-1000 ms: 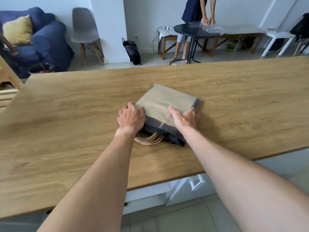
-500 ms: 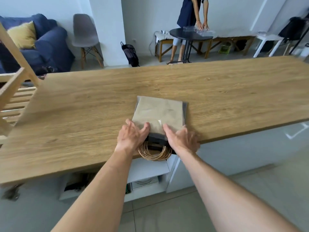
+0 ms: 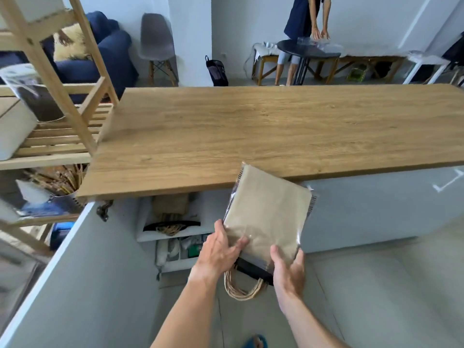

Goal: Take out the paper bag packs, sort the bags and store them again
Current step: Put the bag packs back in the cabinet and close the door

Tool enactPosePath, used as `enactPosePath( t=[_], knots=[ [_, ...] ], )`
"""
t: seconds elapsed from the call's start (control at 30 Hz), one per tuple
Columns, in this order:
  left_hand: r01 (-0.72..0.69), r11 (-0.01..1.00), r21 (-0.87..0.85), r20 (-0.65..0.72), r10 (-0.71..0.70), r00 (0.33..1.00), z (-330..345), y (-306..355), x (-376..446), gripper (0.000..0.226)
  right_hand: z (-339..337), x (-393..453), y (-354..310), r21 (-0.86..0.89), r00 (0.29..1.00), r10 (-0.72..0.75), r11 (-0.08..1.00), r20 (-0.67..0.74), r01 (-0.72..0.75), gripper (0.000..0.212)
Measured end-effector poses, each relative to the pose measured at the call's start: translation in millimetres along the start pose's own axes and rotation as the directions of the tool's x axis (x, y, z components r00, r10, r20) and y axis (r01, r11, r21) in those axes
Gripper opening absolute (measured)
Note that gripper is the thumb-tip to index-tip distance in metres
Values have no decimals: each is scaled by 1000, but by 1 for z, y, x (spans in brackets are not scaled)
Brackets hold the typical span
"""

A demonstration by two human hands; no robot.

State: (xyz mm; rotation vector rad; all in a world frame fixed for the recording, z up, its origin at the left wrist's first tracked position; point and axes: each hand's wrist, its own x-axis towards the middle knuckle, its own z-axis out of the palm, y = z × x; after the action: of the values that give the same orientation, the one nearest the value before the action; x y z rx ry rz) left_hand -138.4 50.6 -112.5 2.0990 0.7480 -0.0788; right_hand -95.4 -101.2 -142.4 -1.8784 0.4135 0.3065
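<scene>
A pack of brown paper bags in a clear plastic sleeve hangs in the air in front of the wooden table's near edge. Twisted paper handles dangle from its lower end. My left hand grips the pack's lower left edge, thumb on top. My right hand holds the lower right corner. Under the table an open white compartment shows another brown bag pack and a dark-rimmed bag with paper handles.
A white cabinet door stands open at the left. A wooden slatted shelf unit with a white box stands beside the table's left end. A person works at a dark round table at the back, near a grey chair and blue sofa.
The pack slid off the table toward me and now hangs below its front edge in both hands. I have stepped back, so the cabinet under the table shows.
</scene>
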Motion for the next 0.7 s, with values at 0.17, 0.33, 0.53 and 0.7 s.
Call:
enactPosePath(
  t=[0.17, 0.33, 0.53, 0.7],
  knots=[
    [78, 997, -27, 92, -75, 993, 25, -57, -30, 49, 1, -37, 60, -36, 995, 98, 994, -20, -99, 81],
    [234, 965, -118, 98, -223, 970, 31, -86, -24, 54, 18, -23, 71, -144, 979, 169, 978, 116, -152, 84],
    [304, 925, -228, 52, -300, 952, 23, -98, 32, 59, 57, 30, 36, -245, 959, 83, 969, 270, -15, 80],
    [352, 896, -270, 15, -361, 932, 13, -97, 112, 75, 115, 104, 4, -313, 931, 16, 944, 364, 106, 84]
  ],
)
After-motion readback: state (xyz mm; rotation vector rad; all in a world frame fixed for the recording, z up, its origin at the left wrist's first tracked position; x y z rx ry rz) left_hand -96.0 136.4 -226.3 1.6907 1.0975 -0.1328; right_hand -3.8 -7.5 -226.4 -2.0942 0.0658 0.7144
